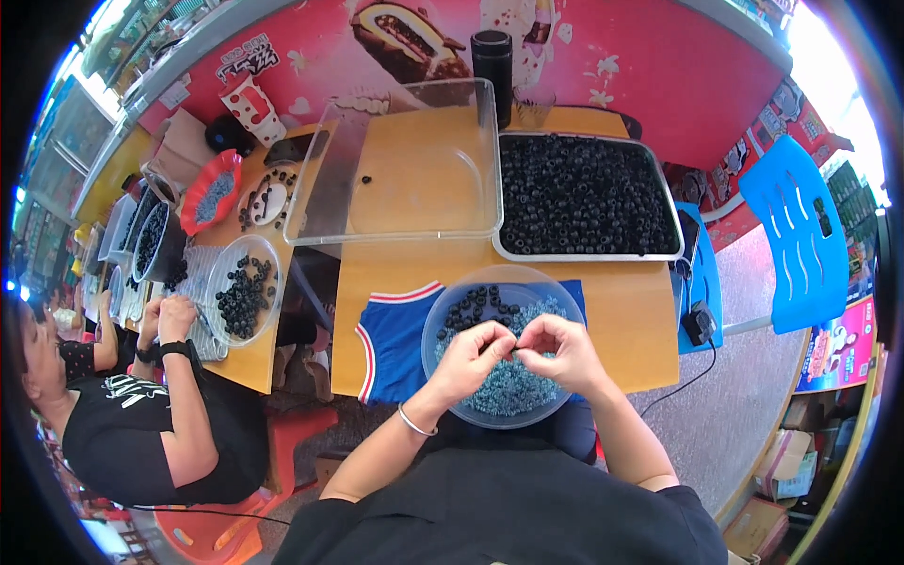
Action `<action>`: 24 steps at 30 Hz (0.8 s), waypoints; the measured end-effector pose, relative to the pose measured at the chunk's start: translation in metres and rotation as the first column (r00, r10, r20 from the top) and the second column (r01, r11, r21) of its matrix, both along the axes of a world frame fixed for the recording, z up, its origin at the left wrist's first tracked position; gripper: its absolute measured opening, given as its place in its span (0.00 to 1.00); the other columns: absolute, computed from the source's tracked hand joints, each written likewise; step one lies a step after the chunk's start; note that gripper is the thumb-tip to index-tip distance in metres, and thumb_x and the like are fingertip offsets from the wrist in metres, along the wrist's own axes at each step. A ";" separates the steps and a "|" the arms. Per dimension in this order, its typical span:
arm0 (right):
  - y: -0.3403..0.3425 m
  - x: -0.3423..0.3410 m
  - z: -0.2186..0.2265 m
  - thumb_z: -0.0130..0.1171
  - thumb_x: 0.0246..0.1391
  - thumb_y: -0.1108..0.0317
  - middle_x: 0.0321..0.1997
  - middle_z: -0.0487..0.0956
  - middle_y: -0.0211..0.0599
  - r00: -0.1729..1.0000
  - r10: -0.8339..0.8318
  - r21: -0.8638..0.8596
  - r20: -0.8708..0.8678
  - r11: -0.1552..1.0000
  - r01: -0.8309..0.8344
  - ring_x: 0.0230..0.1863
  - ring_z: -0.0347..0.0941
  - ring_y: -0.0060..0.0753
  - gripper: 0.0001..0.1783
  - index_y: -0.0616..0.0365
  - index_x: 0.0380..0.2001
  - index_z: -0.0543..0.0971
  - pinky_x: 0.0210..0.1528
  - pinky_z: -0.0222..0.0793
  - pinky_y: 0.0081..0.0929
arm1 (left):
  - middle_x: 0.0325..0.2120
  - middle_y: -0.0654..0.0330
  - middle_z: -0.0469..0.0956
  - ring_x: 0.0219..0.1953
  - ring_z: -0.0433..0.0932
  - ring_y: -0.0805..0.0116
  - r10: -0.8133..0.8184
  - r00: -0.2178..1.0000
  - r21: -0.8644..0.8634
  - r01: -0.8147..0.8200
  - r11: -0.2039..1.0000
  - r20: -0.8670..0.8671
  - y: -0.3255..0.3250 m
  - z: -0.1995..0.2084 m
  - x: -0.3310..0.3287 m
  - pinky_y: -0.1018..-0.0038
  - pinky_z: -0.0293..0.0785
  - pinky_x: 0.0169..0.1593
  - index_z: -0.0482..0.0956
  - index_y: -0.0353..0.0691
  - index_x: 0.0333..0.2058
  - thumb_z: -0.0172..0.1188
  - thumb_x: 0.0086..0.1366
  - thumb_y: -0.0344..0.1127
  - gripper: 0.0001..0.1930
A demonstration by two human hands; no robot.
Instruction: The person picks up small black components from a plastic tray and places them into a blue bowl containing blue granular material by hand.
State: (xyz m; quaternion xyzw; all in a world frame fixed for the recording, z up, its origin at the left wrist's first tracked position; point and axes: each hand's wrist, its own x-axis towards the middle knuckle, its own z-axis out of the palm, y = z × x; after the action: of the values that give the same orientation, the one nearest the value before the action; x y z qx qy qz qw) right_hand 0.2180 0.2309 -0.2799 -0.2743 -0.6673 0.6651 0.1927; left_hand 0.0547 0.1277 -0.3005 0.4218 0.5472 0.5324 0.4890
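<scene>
A small dark bead is pinched by both the left hand (474,356) and right hand (556,347), grips closed fingertip-to-fingertip, directly over the clear bowl (443,325) so drops are caught.

I am seated at what looks like a small shopfront used for handwork. Behind my wooden table (621,320) stands a red chest with ice-cream pictures (621,66), such as shops keep. At far left are glass-fronted display cabinets (80,122). Cardboard boxes (786,466) are stacked at the right, beside a blue plastic chair (796,235). Trays and bowls of dark beads (582,193) cover the tables, and a second person (141,414) works at the neighbouring one.
</scene>
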 end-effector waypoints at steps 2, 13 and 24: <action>0.006 0.002 0.002 0.64 0.48 0.80 0.29 0.76 0.23 0.996 -0.044 -0.214 -0.075 0.976 0.027 0.30 0.72 0.12 0.08 0.58 0.30 0.76 0.34 0.70 0.12 | 0.26 0.62 0.78 0.30 0.74 0.77 0.071 0.984 0.004 -0.072 0.997 -0.161 0.005 0.000 -0.007 0.77 0.71 0.34 0.77 0.34 0.35 0.57 0.68 0.36 0.10; 0.028 0.018 -0.010 0.59 0.54 0.77 0.35 0.77 0.32 0.966 -0.200 -0.397 -0.161 0.910 0.122 0.39 0.75 0.21 0.05 0.59 0.34 0.74 0.43 0.71 0.18 | 0.45 0.54 0.77 0.50 0.73 0.52 0.181 0.414 0.254 0.126 0.959 -0.892 0.033 0.001 -0.015 0.60 0.68 0.55 0.79 0.37 0.41 0.63 0.55 0.33 0.14; 0.037 0.014 -0.012 0.56 0.56 0.76 0.37 0.76 0.30 0.968 -0.208 -0.419 -0.138 0.898 0.133 0.40 0.75 0.19 0.08 0.60 0.41 0.75 0.44 0.70 0.17 | 0.36 0.58 0.78 0.43 0.75 0.58 0.063 0.416 0.169 0.223 0.960 -0.907 0.057 -0.017 -0.020 0.62 0.67 0.55 0.77 0.40 0.35 0.65 0.51 0.32 0.12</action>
State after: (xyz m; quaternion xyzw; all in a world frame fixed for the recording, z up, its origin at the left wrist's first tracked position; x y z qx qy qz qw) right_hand 0.2325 0.2677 -0.2921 -0.3051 -0.4677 0.7916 0.2483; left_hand 0.0344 0.1848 -0.3175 0.7283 0.6268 0.2645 0.0816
